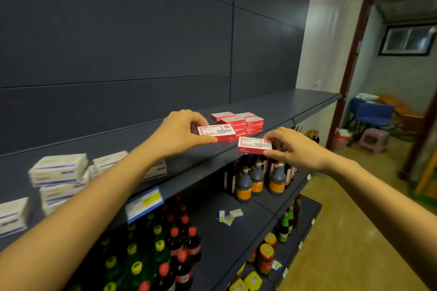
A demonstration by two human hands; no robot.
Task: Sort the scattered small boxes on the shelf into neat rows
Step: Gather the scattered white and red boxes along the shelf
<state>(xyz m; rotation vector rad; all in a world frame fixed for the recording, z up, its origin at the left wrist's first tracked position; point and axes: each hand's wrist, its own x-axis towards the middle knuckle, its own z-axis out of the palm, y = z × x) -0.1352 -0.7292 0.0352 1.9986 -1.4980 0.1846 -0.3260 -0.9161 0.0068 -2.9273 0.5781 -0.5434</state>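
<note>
Nearest, the left forearm [118, 184] crosses just above the white boxes [59, 169] piled loosely towards the left end of the shelf [283, 104]. A careless dip of the elbow could, I judge, knock that pile further out of order.

Further along, the right hand [298, 149] pinches a red-and-white box [255, 146] by its right end, thumb below and fingers curled over the top. It holds the box at the shelf's front edge, seemingly out over the lip and not on the board. That looks the weakest point. The pinch takes only one end, so a slip would likely send the box down among the dark bottles [256, 177] on the shelf beneath, where a few small boxes [230, 216] already lie loose.

A little deeper in, the left hand [179, 132] grips a second red box [216, 133] by its left end, thumb along the front face. Whether that box rests on the shelf or hangs just clear cannot be told.

Beyond it, touching or nearly so, stands the stack of red boxes [241, 120], about mid-depth on the shelf. Pushing either held box in too hard or askew could shunt the stack's upper layer and spoil the row.
</note>
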